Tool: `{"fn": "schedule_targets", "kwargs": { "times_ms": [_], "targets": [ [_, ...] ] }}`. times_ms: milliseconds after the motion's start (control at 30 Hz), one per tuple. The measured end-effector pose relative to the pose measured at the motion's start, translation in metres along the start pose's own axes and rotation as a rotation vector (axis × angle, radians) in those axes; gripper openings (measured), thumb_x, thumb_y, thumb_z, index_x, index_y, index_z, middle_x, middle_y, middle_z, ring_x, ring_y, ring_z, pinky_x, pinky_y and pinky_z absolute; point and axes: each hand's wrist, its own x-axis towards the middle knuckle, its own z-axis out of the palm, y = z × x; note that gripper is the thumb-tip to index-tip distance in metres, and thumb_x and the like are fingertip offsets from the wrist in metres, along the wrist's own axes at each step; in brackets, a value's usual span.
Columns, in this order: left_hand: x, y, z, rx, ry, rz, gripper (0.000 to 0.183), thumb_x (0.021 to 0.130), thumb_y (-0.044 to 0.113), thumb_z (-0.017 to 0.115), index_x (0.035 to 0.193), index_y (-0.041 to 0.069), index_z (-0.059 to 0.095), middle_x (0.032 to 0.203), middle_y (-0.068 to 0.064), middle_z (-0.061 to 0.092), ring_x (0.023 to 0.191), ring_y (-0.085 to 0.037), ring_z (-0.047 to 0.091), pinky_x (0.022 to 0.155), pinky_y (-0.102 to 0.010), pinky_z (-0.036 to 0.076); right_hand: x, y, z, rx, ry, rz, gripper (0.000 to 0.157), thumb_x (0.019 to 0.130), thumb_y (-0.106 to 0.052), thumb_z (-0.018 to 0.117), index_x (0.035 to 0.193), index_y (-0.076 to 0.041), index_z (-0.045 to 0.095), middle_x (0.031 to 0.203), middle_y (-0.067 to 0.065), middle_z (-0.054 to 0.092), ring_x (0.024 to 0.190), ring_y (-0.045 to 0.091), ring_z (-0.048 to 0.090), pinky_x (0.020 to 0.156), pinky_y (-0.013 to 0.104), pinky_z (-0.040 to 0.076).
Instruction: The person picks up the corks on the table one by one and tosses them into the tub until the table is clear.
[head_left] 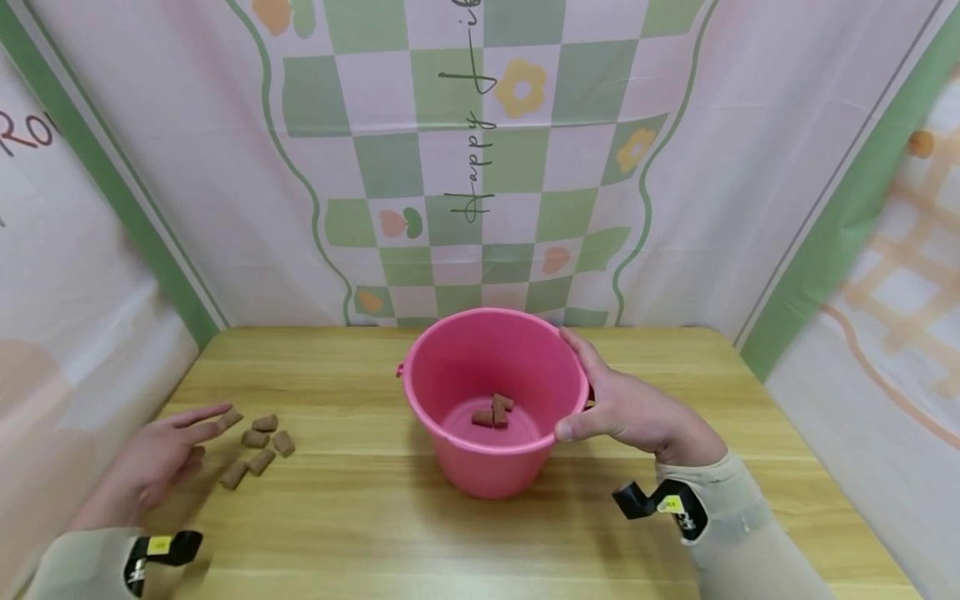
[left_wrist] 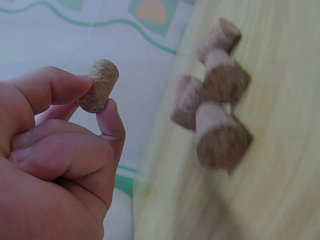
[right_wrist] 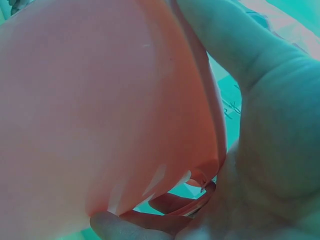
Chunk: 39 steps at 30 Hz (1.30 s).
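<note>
At the left of the table, my left hand [head_left: 161,457] pinches a cork stopper [left_wrist: 100,86] between thumb and fingertip. Several more cork stoppers [head_left: 258,438] lie beside it in a loose cluster on the wood. A pink bucket [head_left: 483,471] stands upright in the middle, with a few stoppers [head_left: 483,417] on its bottom. My right hand [head_left: 637,412] grips the bucket's right rim, the thumb on the near edge and the fingers round the far side. In the right wrist view, part of the pink handle [right_wrist: 192,206] shows by the fingers.
The wooden table [head_left: 337,517] ends at a back wall of printed cloth [head_left: 450,158], green and white checked. Cloth walls also rise at the left [head_left: 82,275] and right [head_left: 847,333]. The bucket's handle lug [head_left: 400,370] sticks out on its left side.
</note>
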Motion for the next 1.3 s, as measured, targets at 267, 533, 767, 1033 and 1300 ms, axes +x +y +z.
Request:
{"fn": "schedule_targets", "kwargs": {
  "times_ms": [267, 533, 767, 1033, 1300],
  "targets": [
    [0.001, 0.02, 0.021, -0.104, -0.073, 0.08, 0.027, 0.101, 0.014, 0.062, 0.106, 0.037, 0.073, 0.094, 0.008, 0.062, 0.045, -0.001, 0.031, 0.037, -0.021, 0.029, 0.0, 0.002, 0.0, 0.01, -0.001, -0.007, 0.12, 0.075, -0.027, 0.089, 0.159, -0.033, 0.003, 0.155, 0.006, 0.032, 0.131, 0.035, 0.044, 0.097, 0.048, 0.047],
    [-0.002, 0.045, 0.043, -0.097, -0.127, 0.073, 0.03, 0.1, 0.019, 0.063, 0.131, 0.02, 0.066, 0.065, 0.011, 0.045, 0.047, -0.004, 0.029, 0.043, -0.024, 0.023, 0.001, 0.001, -0.001, 0.027, -0.016, -0.016, 0.12, 0.076, -0.025, 0.089, 0.159, -0.033, 0.003, 0.157, 0.007, 0.029, 0.132, 0.036, 0.043, 0.097, 0.049, 0.047],
    [0.0, 0.055, 0.055, -0.128, -0.134, 0.1, 0.023, 0.1, 0.017, 0.063, 0.121, 0.022, 0.072, 0.059, 0.01, 0.035, 0.047, -0.005, 0.029, 0.044, -0.024, 0.024, 0.0, 0.0, -0.001, 0.023, -0.016, -0.016, 0.121, 0.076, -0.026, 0.089, 0.159, -0.033, 0.002, 0.157, 0.007, 0.028, 0.133, 0.035, 0.042, 0.099, 0.05, 0.045],
    [0.003, 0.061, 0.067, -0.1, -0.131, 0.09, 0.05, 0.1, 0.017, 0.063, 0.144, -0.003, 0.048, 0.061, 0.009, 0.035, 0.047, -0.005, 0.03, 0.044, -0.022, 0.03, 0.0, 0.001, -0.002, 0.019, -0.01, -0.018, 0.122, 0.075, -0.026, 0.09, 0.159, -0.033, 0.003, 0.157, 0.006, 0.028, 0.133, 0.035, 0.043, 0.102, 0.051, 0.041],
    [0.007, 0.072, 0.081, -0.071, -0.17, 0.062, 0.059, 0.101, 0.023, 0.061, 0.149, -0.005, 0.039, 0.055, 0.009, 0.028, 0.045, -0.006, 0.026, 0.042, -0.023, 0.026, 0.0, 0.001, -0.002, 0.02, -0.012, -0.011, 0.121, 0.075, -0.026, 0.089, 0.159, -0.033, 0.003, 0.155, 0.008, 0.031, 0.132, 0.036, 0.043, 0.099, 0.052, 0.044]
  ]
}}
